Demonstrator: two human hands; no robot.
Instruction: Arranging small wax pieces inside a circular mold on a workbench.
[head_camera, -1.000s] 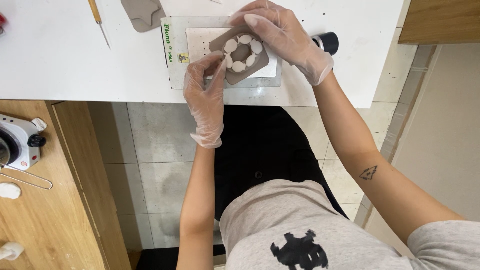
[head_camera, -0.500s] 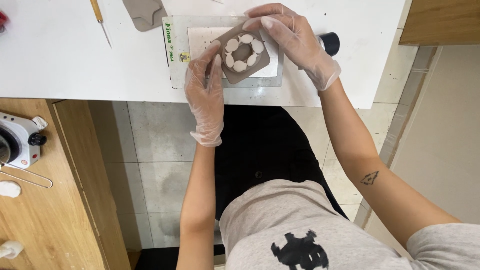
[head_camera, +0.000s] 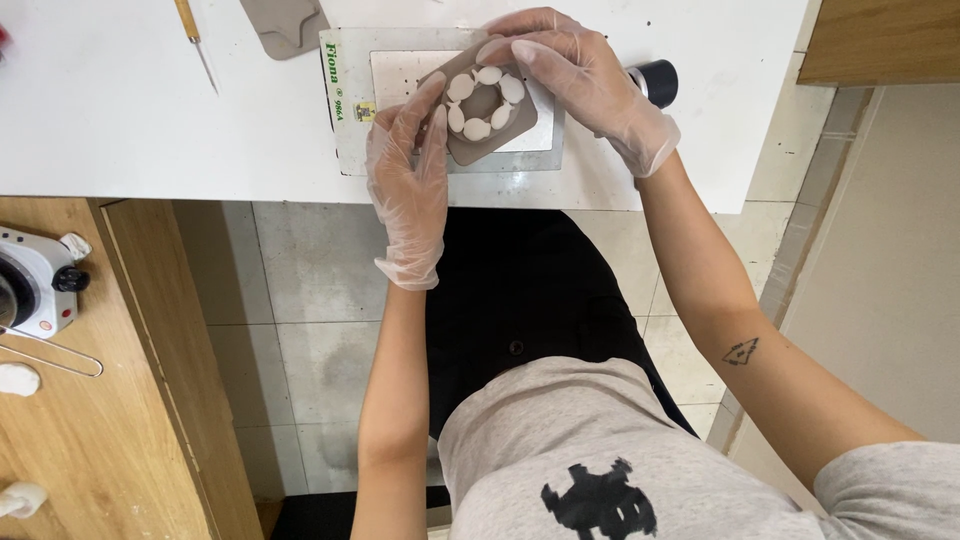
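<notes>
A brown clay slab (head_camera: 490, 135) with a ring of several pale oval pieces (head_camera: 484, 102) lies on a grey metal plate (head_camera: 352, 130) on the white table (head_camera: 140, 120). My left hand (head_camera: 408, 180), in a clear glove, grips the slab's left edge with its fingertips. My right hand (head_camera: 580, 75), also gloved, curls over the slab's top and right side, fingertips touching the upper ovals. Both hands hold the slab just above the plate.
A thin wooden-handled tool (head_camera: 192, 30) and another brown clay piece (head_camera: 285, 22) lie at the table's far edge. A black cylinder (head_camera: 655, 80) sits behind my right hand. To the left stands a wooden bench (head_camera: 90, 440) with a small white electric burner (head_camera: 35, 285).
The slab has turned slightly under my hands. My left fingers have shifted up along its left edge, and my right hand has closed further over the top.
</notes>
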